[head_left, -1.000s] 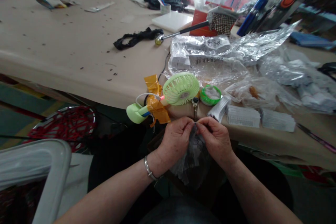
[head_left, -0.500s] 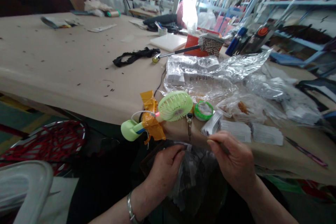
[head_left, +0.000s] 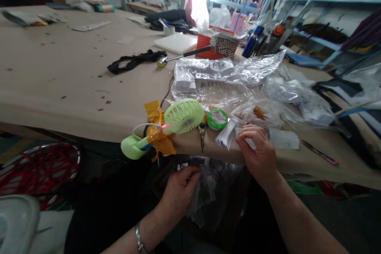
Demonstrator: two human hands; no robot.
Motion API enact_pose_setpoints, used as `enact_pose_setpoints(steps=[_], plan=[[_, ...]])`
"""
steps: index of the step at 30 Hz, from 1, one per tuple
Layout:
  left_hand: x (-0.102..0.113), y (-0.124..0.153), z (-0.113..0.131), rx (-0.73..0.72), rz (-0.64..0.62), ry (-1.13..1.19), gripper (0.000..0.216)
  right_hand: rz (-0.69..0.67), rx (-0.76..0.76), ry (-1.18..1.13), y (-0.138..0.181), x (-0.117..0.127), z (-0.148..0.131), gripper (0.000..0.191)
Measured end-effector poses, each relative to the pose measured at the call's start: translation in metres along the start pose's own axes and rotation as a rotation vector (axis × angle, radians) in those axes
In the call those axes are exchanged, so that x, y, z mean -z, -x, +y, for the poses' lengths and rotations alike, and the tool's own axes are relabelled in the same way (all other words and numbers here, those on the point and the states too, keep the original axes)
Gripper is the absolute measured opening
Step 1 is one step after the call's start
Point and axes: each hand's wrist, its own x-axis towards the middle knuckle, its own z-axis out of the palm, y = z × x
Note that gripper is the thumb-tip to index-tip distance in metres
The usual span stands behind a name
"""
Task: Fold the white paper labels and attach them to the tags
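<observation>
My left hand (head_left: 183, 188) hangs below the table edge, thumb and fingers pinched together; anything between them is too small to make out. Beneath it is a clear plastic bag (head_left: 217, 202) containing white strips. My right hand (head_left: 258, 154) is over the table edge with thumb and forefinger closed, its pinch hidden or too small to read. A fanned stack of white paper labels (head_left: 225, 135) lies just left of those fingertips. Another label stack (head_left: 284, 139) is to the right. A soldering iron (head_left: 202, 137) points toward me, near a green-rimmed round container (head_left: 217, 119).
A light-green fan (head_left: 184, 115) is taped at the table edge. Clear plastic bags (head_left: 220, 91) cover the table behind the labels. Tweezers (head_left: 320, 152) lie to the right. A black cloth strip (head_left: 135, 61) and a metal-ended rod (head_left: 184, 54) lie farther back.
The view has swung right, so the table's things appear farther left. My right hand has moved up over the middle label stack, partly covering it. The left hand stays low, still pinched.
</observation>
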Motion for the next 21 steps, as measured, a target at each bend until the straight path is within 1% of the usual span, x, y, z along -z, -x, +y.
enact_pose_setpoints(steps=[2, 4, 6, 9, 11, 13, 15, 18, 19, 21], plan=[[-0.004, 0.001, 0.001, -0.011, -0.025, 0.015, 0.017, -0.045, 0.011, 0.09, 0.02, 0.001, 0.0, 0.007], [-0.01, 0.003, 0.003, -0.024, -0.056, 0.044, 0.018, -0.11, 0.049, 0.221, 0.038, -0.002, 0.0, 0.024], [-0.014, 0.005, 0.006, -0.032, -0.081, 0.07, 0.018, -0.157, 0.078, 0.307, 0.05, -0.008, 0.0, 0.034], [-0.02, 0.006, 0.013, -0.033, -0.096, 0.085, 0.017, -0.122, 0.083, 0.326, 0.054, -0.013, 0.003, 0.027], [-0.023, 0.005, 0.02, -0.022, -0.099, 0.101, 0.016, -0.083, 0.076, 0.28, 0.051, -0.014, 0.007, 0.02], [-0.026, 0.003, 0.028, 0.02, -0.121, 0.155, 0.016, -0.057, 0.067, 0.205, 0.047, -0.012, 0.01, 0.017], [-0.03, 0.001, 0.038, 0.128, -0.162, 0.294, 0.015, -0.025, 0.058, 0.13, 0.046, -0.008, 0.01, 0.017], [-0.036, -0.003, 0.054, 0.35, -0.275, 0.694, 0.021, 0.001, 0.079, 0.025, 0.052, 0.0, 0.0, 0.018], [-0.038, -0.005, 0.058, 0.4, -0.31, 0.839, 0.024, -0.007, 0.098, -0.007, 0.056, 0.004, -0.005, 0.017], [-0.042, -0.008, 0.066, 0.434, -0.357, 1.054, 0.028, -0.049, 0.143, -0.063, 0.064, 0.011, -0.017, 0.017]])
